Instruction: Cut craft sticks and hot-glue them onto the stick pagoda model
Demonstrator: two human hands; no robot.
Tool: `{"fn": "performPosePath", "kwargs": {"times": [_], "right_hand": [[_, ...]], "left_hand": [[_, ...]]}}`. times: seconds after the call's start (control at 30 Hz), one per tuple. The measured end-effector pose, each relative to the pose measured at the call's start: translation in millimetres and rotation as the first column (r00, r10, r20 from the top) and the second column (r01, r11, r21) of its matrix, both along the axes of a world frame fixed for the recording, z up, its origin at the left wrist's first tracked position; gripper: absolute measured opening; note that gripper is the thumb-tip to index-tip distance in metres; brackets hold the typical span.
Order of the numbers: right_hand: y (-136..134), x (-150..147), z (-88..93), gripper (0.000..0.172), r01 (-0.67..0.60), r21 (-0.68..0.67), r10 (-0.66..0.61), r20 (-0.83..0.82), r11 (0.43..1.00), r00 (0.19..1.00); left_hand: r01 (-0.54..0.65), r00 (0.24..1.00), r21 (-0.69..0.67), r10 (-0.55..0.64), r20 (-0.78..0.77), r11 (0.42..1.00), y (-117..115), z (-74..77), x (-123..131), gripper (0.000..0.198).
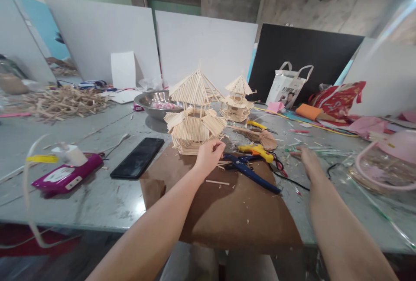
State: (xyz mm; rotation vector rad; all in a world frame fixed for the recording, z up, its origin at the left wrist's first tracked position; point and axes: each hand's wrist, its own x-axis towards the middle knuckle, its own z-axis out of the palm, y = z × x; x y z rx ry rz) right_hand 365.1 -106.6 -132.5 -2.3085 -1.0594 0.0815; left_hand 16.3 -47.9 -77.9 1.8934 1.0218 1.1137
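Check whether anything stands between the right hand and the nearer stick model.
Yes: the yellow tool and blue pliers lie between the right hand and the model; the left hand is at its near right side.

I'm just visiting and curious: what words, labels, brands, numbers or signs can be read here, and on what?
No text is legible.
White bag: dark printed characters, too blurred to read.
Purple power strip: pale label, unreadable.
Red bag: pale markings, possibly not writing.

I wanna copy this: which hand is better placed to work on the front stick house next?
Probably the left hand: it's close to the house, while the right hand is over past the pliers.
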Motion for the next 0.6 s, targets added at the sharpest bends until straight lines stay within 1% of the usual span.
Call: {"fn": "performPosePath", "kwargs": {"times": [0.03,0.1,0.23,0.3,0.37,0.43,0.5,0.6], "right_hand": [[-0.2,-2.4,1.4,0.037,0.002,0.014,-0.002,-0.018,1.0,1.0],[0.0,-7.1,3.7,0.038,-0.002,0.029,0.002,-0.029,1.0,1.0],[3.0,-17.0,8.7,0.026,0.02,-0.006,-0.02,0.022,1.0,1.0],[4.5,-22.5,11.3,0.023,0.021,-0.084,-0.017,0.05,0.996,0.999],[5.6,-27.5,12.6,0.024,0.003,-0.21,0.005,0.038,0.978,0.999],[6.5,-30.8,12.0,0.022,-0.017,-0.28,0.024,0.019,0.96,1.0],[7.4,-32.1,9.9,0.018,-0.02,-0.265,0.028,0.026,0.964,0.999],[8.4,-32.4,5.6,0.013,-0.019,-0.202,0.031,0.055,0.979,0.998]], "left_hand": [[0.001,1.0,-0.001,-0.001,-0.001,1.0,-0.4,0.6,0.0,0.024],[0.0,1.0,0.001,0.0,-0.006,1.0,-1.0,1.5,0.2,0.023],[-0.001,1.0,0.016,0.002,-0.028,1.0,-1.2,1.9,0.5,0.023],[0.004,0.999,0.027,-0.003,-0.038,1.0,-1.1,1.7,0.5,0.023],[0.008,0.999,0.036,-0.006,-0.052,0.999,-1.2,1.6,0.4,0.023],[0.009,0.997,0.047,-0.006,-0.072,0.999,-1.8,1.8,0.3,0.023],[0.012,0.996,0.06,-0.006,-0.094,0.998,-2.5,1.9,0.4,0.024],[0.021,0.993,0.077,-0.012,-0.116,0.997,-3.1,1.3,0.8,0.024]]}}
